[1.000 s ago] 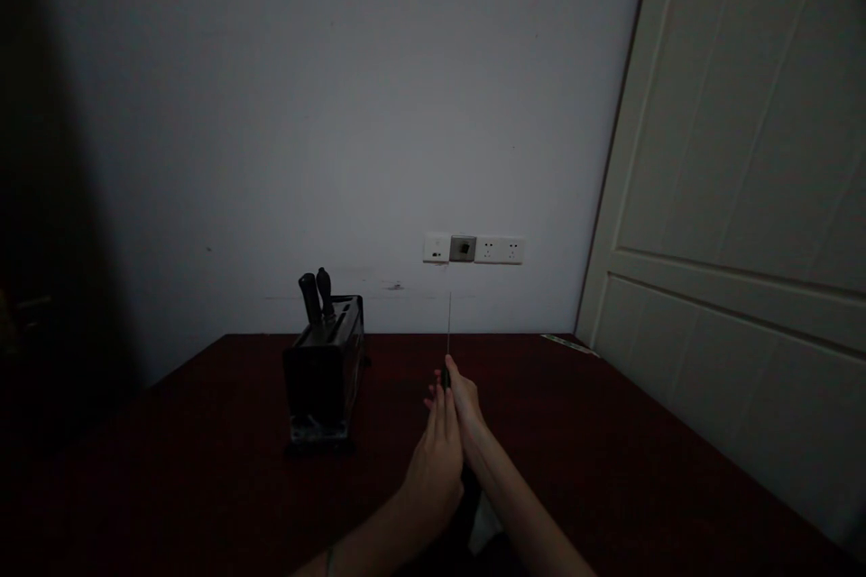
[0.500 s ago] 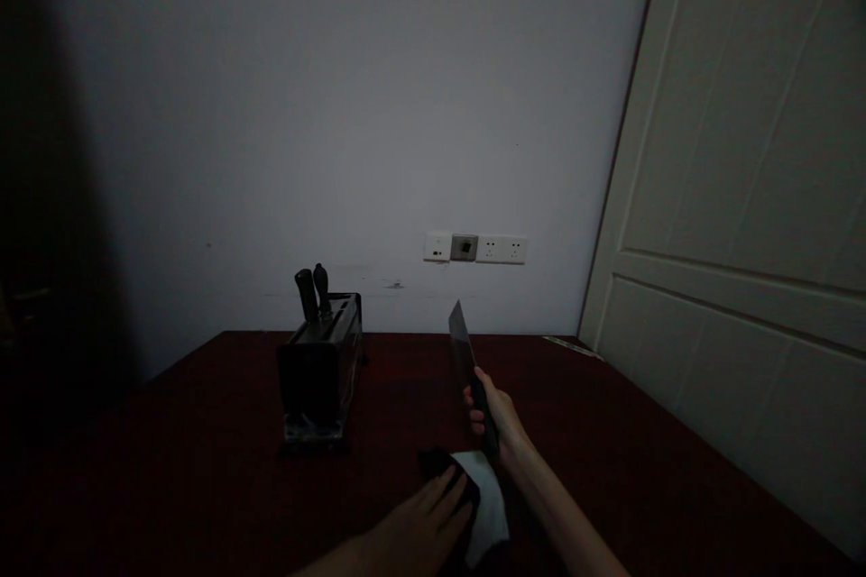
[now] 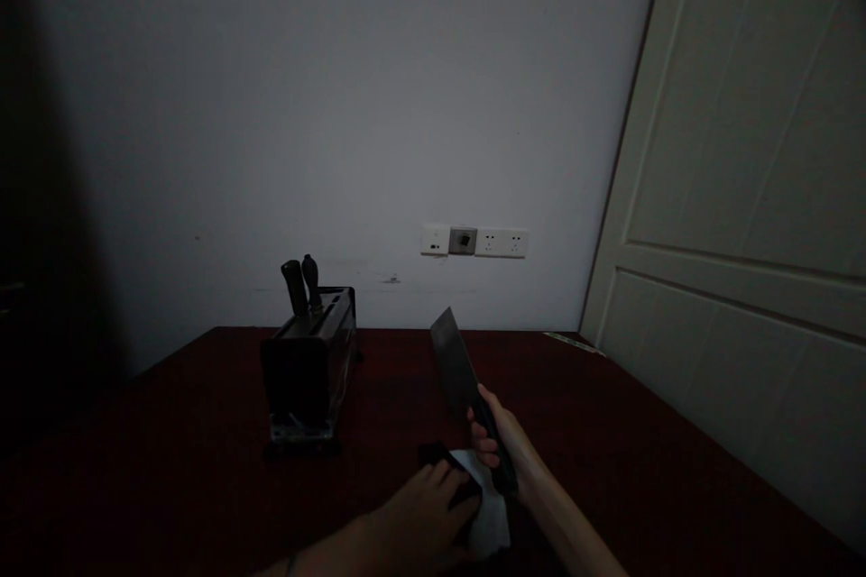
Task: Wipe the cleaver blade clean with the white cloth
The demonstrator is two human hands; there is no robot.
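My right hand (image 3: 499,446) is closed round the dark handle of a cleaver (image 3: 455,365), whose broad blade points up and away, tilted left. My left hand (image 3: 423,518) rests palm down with fingers stretched out on a white and dark cloth (image 3: 492,518) lying on the dark red table (image 3: 189,478). A black knife block (image 3: 308,370) stands to the left of the hands, with two dark knife handles (image 3: 301,284) sticking out of its top.
A pale wall rises behind the table, with a row of white sockets (image 3: 474,242) on it. A cream panelled door (image 3: 744,225) fills the right side. The far left is in deep shadow.
My left hand has come off the cleaver and dropped onto the cloth. The blade has turned from edge-on to showing its flat side, and my right hand has moved nearer and right.
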